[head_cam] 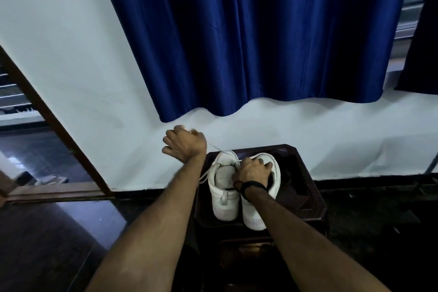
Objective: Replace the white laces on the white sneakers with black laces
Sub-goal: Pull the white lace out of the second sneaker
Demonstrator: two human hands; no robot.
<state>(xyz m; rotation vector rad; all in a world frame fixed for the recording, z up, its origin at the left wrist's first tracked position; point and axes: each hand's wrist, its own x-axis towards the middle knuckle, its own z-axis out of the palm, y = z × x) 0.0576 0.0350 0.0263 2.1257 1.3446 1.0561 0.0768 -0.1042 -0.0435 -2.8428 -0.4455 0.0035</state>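
- white lace (221,153) runs taut from the left sneaker (224,194) up to our left hand (183,144), raised off to the left; its fingers look curled on the lace, though blur hides the grip. open wall space there lets us draw it out.
- our right hand (252,170) clasps the right sneaker (260,208), probably steadying the pair.
- dark table (312,197) edges sit close round both shoes; no black laces in view.

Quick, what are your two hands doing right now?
Left hand: raised, pulling the white lace out of the left sneaker.
Right hand: gripping the right sneaker, steadying it.
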